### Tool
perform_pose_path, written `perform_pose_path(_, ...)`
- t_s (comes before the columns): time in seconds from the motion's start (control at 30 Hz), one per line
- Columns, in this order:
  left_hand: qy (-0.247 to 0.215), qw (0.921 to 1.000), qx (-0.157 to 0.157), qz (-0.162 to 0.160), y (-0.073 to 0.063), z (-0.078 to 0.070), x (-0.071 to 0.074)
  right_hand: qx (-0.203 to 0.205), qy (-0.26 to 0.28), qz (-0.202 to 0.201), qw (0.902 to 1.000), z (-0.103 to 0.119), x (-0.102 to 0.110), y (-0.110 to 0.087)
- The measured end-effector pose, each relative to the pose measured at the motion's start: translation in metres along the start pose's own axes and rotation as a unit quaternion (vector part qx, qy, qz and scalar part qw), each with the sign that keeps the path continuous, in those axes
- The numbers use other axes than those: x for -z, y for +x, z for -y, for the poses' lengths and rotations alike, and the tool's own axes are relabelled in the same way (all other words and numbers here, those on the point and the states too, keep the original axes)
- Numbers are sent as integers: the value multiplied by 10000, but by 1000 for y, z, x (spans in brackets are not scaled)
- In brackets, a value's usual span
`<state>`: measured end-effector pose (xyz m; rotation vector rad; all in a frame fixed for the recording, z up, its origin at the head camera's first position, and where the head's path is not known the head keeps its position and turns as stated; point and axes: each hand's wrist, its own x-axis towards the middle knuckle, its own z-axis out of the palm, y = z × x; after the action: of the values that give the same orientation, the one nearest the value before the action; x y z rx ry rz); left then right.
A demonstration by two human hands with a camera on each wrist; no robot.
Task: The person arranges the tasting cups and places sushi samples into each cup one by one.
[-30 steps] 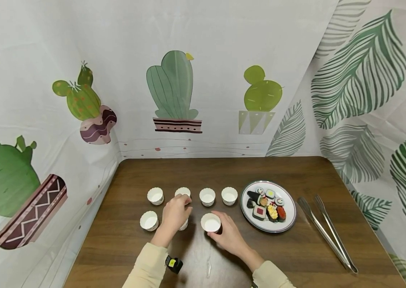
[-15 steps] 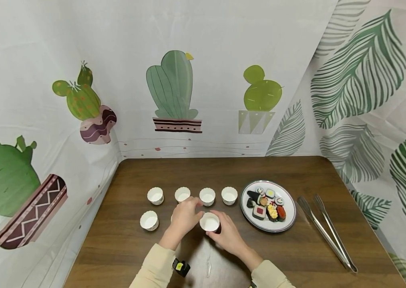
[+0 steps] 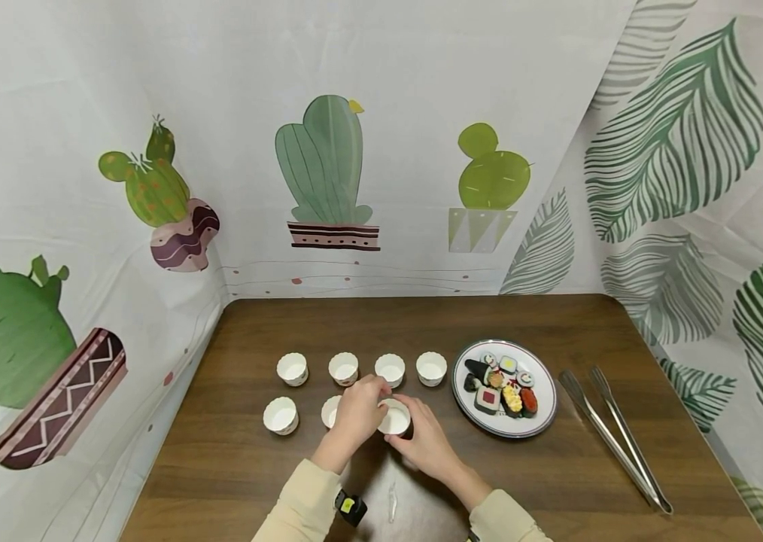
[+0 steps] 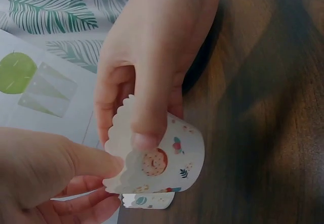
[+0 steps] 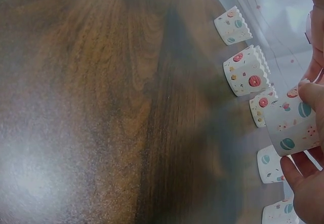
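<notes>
A white paper baking cup (image 3: 395, 420) with a scalloped rim and printed sweets is held between both hands above the table. My right hand (image 3: 424, 436) grips its side, with the thumb along the printed wall in the left wrist view. My left hand (image 3: 357, 410) pinches the rim from the opposite side, its thumb tip (image 4: 114, 164) right at the scalloped edge. To the left, another baking cup (image 3: 329, 411) is partly hidden behind the left hand, and one more baking cup (image 3: 281, 415) stands farther left. A back row of baking cups (image 3: 344, 368) stands upright beyond the hands.
A round plate (image 3: 545, 423) of several sushi pieces (image 3: 512, 400) sits to the right of the cups. Metal tongs (image 3: 615, 440) lie spread at the far right of the wooden table (image 3: 219, 482). A printed cloth (image 3: 408, 90) hangs behind.
My left hand has moved right, from the front-row cup on its left to the rim of the cup in my right hand. The right hand has shifted slightly left with its cup.
</notes>
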<state>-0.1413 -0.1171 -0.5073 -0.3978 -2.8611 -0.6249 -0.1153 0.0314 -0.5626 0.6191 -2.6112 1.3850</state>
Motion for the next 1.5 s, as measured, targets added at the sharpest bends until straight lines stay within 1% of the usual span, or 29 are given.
perform_pose_path(0.2, 6, 9999, 7, -112, 0, 0, -3, 81, 29, -44, 10000, 0, -1, 0)
perform_pose_path(0.27, 5, 10000, 39, -90, 0, 0, -3, 126, -7, -63, 9999, 0, -2, 0)
perform_pose_path(0.4, 15, 10000, 84, -24, 1, 1, -3, 77, 1, -2, 10000, 0, -2, -1)
perform_pose_path(0.63, 72, 9999, 24, -153, 3, 2, -5, 65, 54, 79, 9999, 1, -1, -1)
perform_pose_path(0.83, 107, 9996, -38, -255, 4, 3, -7, -45, 104, 164, 9998, -3, -1, -2)
perform_pose_path(1.0, 109, 9994, -107, -298, 5, 1, -7, -13, 104, 87, 9999, -5, -1, -3)
perform_pose_path(1.23, 85, 9998, -44, -148, 8, -3, -2, -29, -29, 6, 10000, -10, -3, -4)
perform_pose_path(1.5, 21, 10000, 16, 5, 9, -7, 0, -122, 20, -121, 9999, -10, -3, -4)
